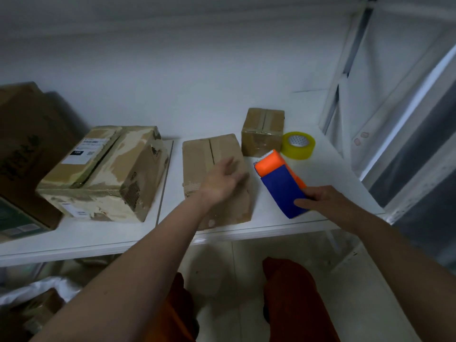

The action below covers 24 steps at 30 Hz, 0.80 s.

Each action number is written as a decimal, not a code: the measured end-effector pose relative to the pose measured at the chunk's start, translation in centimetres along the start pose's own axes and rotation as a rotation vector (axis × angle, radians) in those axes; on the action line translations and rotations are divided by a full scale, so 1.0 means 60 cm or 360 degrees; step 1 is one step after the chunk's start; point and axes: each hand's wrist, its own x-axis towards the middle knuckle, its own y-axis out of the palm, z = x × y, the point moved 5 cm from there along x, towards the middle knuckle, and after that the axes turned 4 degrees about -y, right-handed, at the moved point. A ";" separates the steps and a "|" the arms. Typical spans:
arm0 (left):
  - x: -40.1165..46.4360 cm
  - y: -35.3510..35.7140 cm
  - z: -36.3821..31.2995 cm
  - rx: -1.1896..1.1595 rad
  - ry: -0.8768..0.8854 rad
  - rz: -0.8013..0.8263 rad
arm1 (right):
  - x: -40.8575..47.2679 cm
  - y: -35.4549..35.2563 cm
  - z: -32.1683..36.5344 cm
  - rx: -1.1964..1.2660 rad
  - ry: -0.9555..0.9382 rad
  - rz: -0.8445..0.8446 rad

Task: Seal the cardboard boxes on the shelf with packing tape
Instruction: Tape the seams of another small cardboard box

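**Head view: shelf contents, two hands at work**

Left hand point(223, 180): blurred, fingers loosely spread, holding nothing, over the middle box point(217, 178); whether it touches the box cannot be told.

Right hand point(320, 199): grips the blue end of a tape dispenser point(280, 178), whose orange head points away from the hand.

Small box point(262, 130): beyond the dispenser's head, taped along its top seam.

Tape roll point(298, 145): yellowish, just right of the small box, flat on the white shelf point(333, 169).

Large box point(106, 174): well left of the left hand, scuffed, labelled on top.
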 end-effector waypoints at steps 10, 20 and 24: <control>-0.042 -0.030 -0.045 -0.0427 -0.0063 0.0205 | -0.053 0.029 0.071 -0.0158 -0.0007 0.0429; -0.079 -0.049 -0.019 -0.0826 -0.0269 0.0454 | -0.055 0.057 0.080 -0.0117 0.0049 0.0665; -0.091 -0.045 -0.014 -0.1037 -0.0362 0.0555 | -0.051 0.087 0.080 0.0092 0.0131 0.0705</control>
